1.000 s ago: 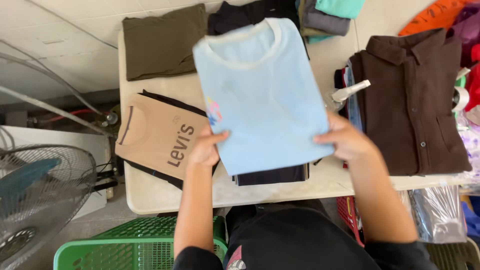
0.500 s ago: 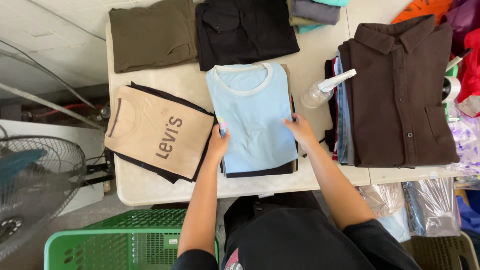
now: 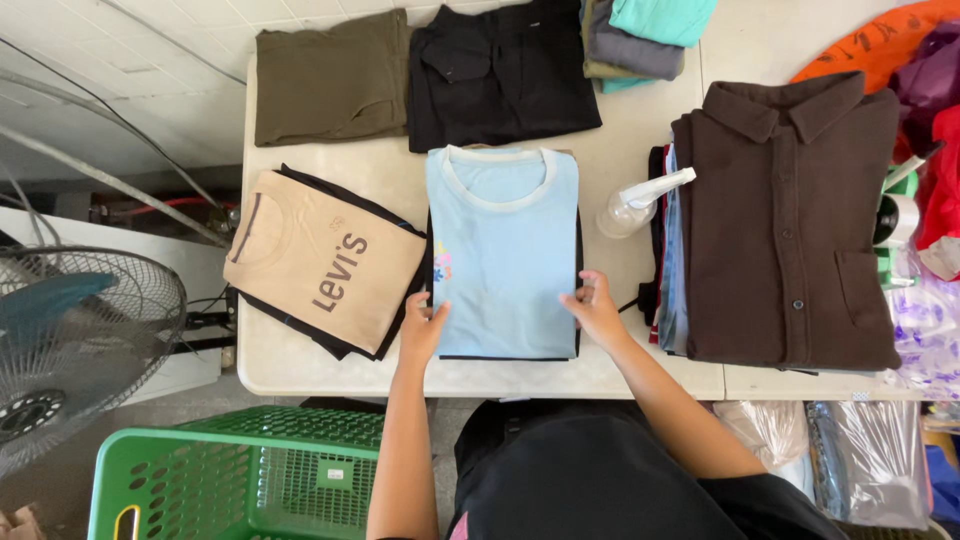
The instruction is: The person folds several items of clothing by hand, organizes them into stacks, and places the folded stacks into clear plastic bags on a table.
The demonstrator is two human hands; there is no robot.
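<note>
the dark garment [image 3: 578, 300] under the light blue shirt [image 3: 503, 250] shows only as a thin edge. the teal and grey clothes [image 3: 640, 30] at the top are cut off, as is the fan [image 3: 70, 350] at the left edge. the stack [image 3: 665, 250] beneath the brown shirt [image 3: 790, 220] is mostly hidden.

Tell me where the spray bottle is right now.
In the head view, the spray bottle lies on the white table, right of the light blue folded T-shirt and just left of the brown shirt's stack.

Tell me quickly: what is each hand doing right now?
Left hand: open, flat on the left edge of the folded light blue T-shirt.
Right hand: open, fingers resting on the T-shirt's right edge.
</note>
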